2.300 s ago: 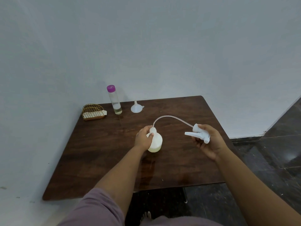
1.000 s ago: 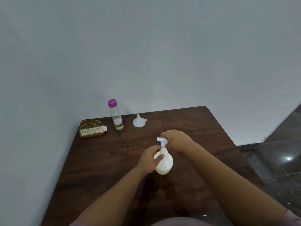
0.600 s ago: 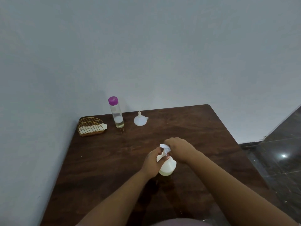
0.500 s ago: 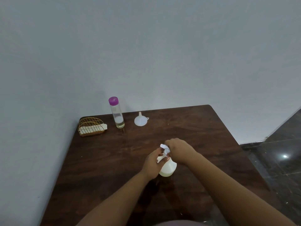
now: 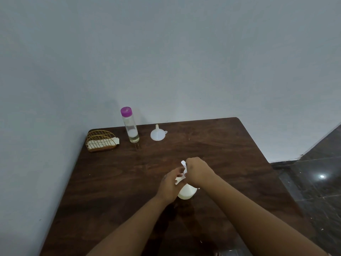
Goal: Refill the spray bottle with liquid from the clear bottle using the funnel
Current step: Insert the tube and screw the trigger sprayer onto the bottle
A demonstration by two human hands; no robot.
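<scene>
Near centre: spray bottle (image 5: 186,193) on table (image 5: 118,182).
Your left hand (image 5: 169,185): grips its body.
Your right hand (image 5: 197,170): clamped on spray head (image 5: 183,166).
Risk: crooked twisting may tip it.

I count one spray bottle (image 5: 186,193), one clear bottle (image 5: 130,126), one funnel (image 5: 157,134). One wire basket (image 5: 100,141) too. Two hands: left hand (image 5: 170,185), right hand (image 5: 198,170).

Both hands, left hand (image 5: 170,185) and right hand (image 5: 198,171), apparently grip the spray bottle (image 5: 186,193) on the table (image 5: 114,182).

Wooden table (image 5: 114,182), spray bottle (image 5: 186,192), clear bottle (image 5: 130,126), funnel (image 5: 157,134), wire basket (image 5: 100,140)
</scene>
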